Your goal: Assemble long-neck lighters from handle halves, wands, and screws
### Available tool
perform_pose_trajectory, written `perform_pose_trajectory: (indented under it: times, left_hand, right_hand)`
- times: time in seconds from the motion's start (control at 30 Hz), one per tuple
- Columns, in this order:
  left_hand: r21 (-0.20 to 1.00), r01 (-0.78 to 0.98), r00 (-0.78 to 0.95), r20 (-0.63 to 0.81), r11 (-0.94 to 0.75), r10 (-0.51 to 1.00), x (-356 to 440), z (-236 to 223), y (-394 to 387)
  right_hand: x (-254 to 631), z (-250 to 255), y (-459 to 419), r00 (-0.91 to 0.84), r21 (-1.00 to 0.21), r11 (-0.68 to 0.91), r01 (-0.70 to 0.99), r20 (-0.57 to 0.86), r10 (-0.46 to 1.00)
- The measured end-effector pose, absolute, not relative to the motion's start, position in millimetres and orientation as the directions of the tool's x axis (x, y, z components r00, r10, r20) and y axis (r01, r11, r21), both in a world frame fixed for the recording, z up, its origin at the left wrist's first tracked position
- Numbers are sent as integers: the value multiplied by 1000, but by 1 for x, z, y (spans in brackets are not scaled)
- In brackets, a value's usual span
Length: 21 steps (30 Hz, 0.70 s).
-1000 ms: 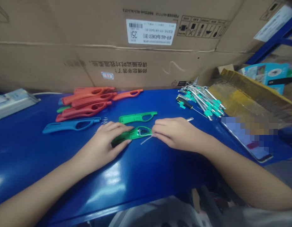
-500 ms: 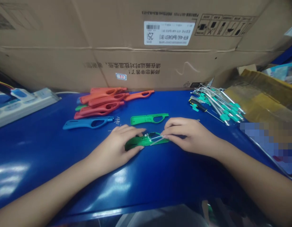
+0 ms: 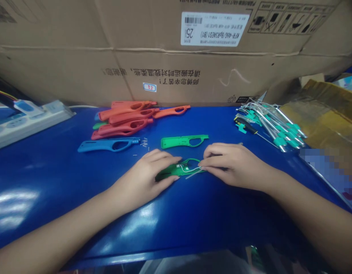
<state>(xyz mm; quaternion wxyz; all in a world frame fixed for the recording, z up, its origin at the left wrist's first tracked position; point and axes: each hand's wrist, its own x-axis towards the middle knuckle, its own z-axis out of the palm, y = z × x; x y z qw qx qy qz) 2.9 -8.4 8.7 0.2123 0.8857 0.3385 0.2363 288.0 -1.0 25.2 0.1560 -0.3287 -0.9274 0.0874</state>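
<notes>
My left hand (image 3: 150, 176) grips a green lighter shell half (image 3: 168, 171) between thumb and fingers, its hollow side up on the table. Inside it, near the trigger opening, sit a small dark part and the end of a thin white wire (image 3: 190, 171). My right hand (image 3: 235, 165) pinches this wire at the shell's narrow end, where a thin translucent tube (image 3: 193, 174) also sticks out from the fingertips. The fingers hide the shell's tip. Just beyond my hands lies a second green shell half (image 3: 176, 142), also hollow side up.
At the left are a blue lighter shell (image 3: 103, 145), small loose screws (image 3: 144, 142), a pile of red and orange shells (image 3: 127, 116) and a power strip (image 3: 30, 121). Metal lighter tubes (image 3: 278, 125) with teal parts and a screwdriver (image 3: 246, 125) lie right. A cardboard box (image 3: 93, 34) stands behind.
The view has shifted slightly, so most things sit a little further right. The white wire now bends lower inside the green shell half. Both hands keep their hold.
</notes>
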Motion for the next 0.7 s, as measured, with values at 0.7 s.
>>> perform_pose_trajectory:
  times: [0.7]
  left_hand:
    - [533, 490, 686, 253, -690, 682, 3, 10, -7]
  right_hand:
    - [294, 35, 0, -766, -261, 772, 580, 148, 626]
